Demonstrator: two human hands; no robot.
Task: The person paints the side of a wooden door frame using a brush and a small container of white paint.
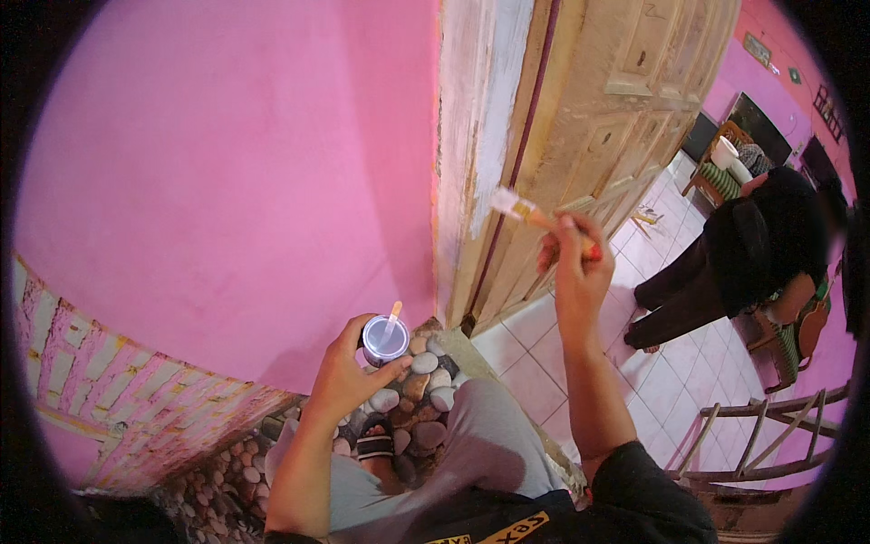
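Observation:
Wrapped round a small open paint can (386, 341) is my left hand (353, 367), low beside the pink wall. A flat wooden stick (394, 315) stands tilted in the can's pale paint. My right hand (577, 257) grips a paintbrush (536, 218) by its handle, with the white-coated bristles pointing up and left toward the door frame (503, 100). Pale white paint covers part of that frame, and its lower stretch shows bare wood. I cannot tell whether the bristles touch the frame.
A wooden panel door (625, 109) stands open right of the frame. Rounded stones (426, 399) cover the ground by my foot; white tiles (662, 390) lie inside. A person in dark clothes (743, 245) stands there, near a chair (716, 177) and a wooden ladder (770, 440).

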